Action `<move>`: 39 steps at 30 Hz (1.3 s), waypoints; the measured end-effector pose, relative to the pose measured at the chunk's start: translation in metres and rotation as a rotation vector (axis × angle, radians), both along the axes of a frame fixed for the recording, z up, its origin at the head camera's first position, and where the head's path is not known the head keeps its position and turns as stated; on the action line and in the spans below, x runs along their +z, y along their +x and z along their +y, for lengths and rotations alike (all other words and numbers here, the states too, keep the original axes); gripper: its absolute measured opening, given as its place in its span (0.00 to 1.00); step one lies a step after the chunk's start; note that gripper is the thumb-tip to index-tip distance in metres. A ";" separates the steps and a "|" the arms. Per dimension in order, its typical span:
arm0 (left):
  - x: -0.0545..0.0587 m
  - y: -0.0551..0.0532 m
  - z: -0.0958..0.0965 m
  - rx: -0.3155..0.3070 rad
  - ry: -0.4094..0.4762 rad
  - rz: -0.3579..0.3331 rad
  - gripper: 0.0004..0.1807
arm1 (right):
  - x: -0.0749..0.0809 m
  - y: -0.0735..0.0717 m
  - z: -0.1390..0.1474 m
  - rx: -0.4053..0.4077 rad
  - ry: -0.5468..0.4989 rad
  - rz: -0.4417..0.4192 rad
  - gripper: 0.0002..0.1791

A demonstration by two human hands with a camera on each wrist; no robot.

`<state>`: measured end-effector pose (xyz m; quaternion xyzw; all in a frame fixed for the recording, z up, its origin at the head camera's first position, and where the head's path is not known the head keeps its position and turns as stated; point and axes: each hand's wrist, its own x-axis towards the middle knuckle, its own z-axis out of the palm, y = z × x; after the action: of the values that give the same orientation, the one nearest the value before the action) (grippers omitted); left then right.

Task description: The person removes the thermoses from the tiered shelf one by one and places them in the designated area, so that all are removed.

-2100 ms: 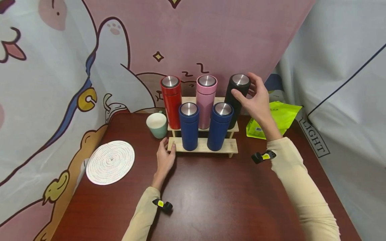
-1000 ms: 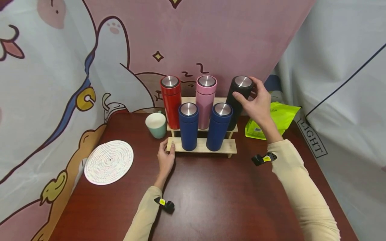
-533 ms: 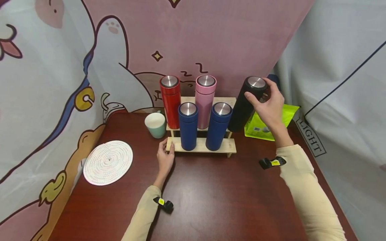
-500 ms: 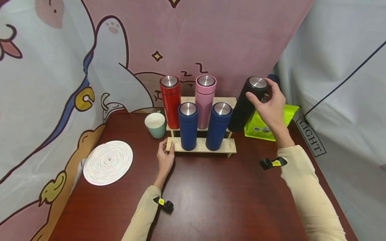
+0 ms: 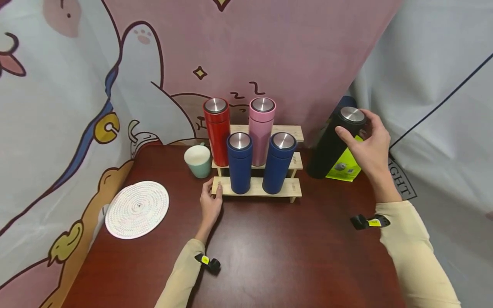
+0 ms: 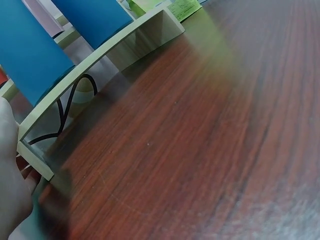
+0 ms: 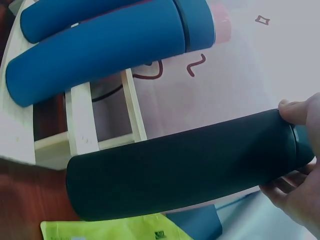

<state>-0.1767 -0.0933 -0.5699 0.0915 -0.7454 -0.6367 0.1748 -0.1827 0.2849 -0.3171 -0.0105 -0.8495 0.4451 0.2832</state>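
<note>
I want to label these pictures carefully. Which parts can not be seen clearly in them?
- Green pouch: its print is too small in the head view; the black bottle covers its left part.
- Black bottle base: the head view cannot tell if it touches the table.
- Left hand: cut off by the left wrist view's edge; its fingertips on the wooden rack are partly hidden.
- Right hand: its fingers behind the bottle cap are hidden.
</note>
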 end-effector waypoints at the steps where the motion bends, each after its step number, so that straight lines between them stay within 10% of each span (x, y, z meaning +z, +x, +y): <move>1: 0.000 0.000 0.000 0.000 0.000 -0.002 0.23 | 0.000 0.001 0.002 -0.003 0.000 -0.003 0.35; 33: 0.002 -0.001 0.002 0.021 0.024 0.020 0.24 | -0.004 0.036 0.071 -0.294 -0.075 -0.263 0.39; 39: 0.021 0.006 0.006 0.009 0.041 0.018 0.24 | -0.010 0.044 0.083 -0.342 -0.107 -0.291 0.40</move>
<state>-0.1704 -0.0875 -0.5484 0.0925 -0.7301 -0.6520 0.1825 -0.1382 0.3681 -0.3267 -0.2331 -0.8425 0.4287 0.2282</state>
